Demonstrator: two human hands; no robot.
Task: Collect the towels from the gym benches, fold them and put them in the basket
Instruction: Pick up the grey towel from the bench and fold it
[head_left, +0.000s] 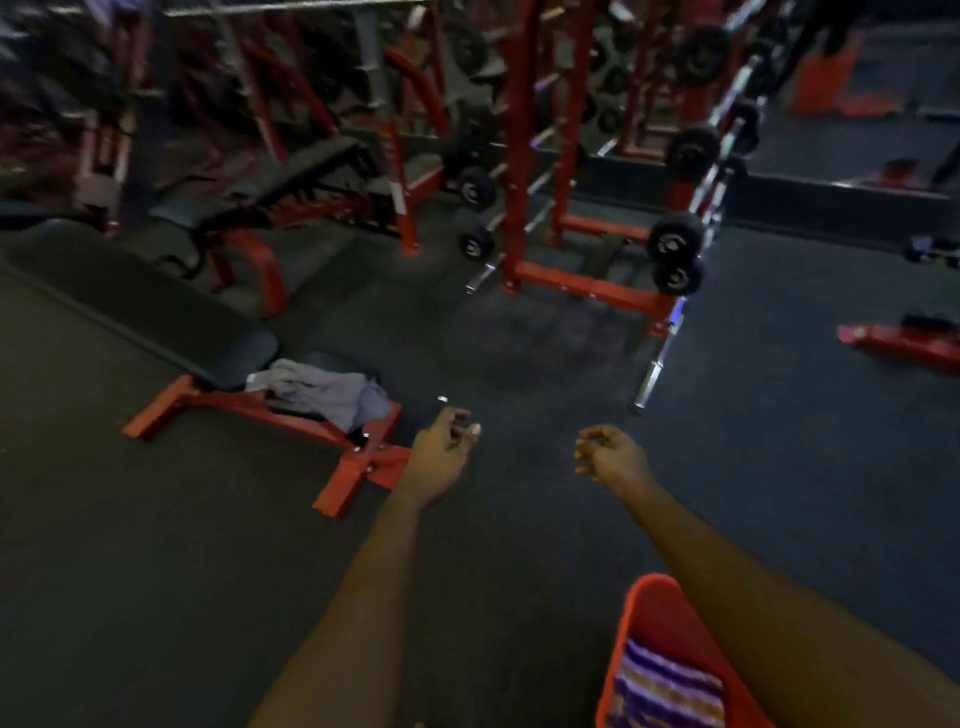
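At about ten o'clock from the left hand (441, 457), a crumpled grey towel (317, 392) lay on the near end of the dark padded surface (156, 312), partly hanging over its red frame. Both hands were stretched forward over the floor. The left hand and the right hand (610, 454) had their fingers loosely curled and held nothing. The orange basket (631, 613) was at five o'clock of the view, below the right forearm, with a folded striped towel (670, 691) inside. To do this step well, I think the person should first step closer, then take the grey towel by two corners and lift it clear of the frame, so that it opens flat for folding.
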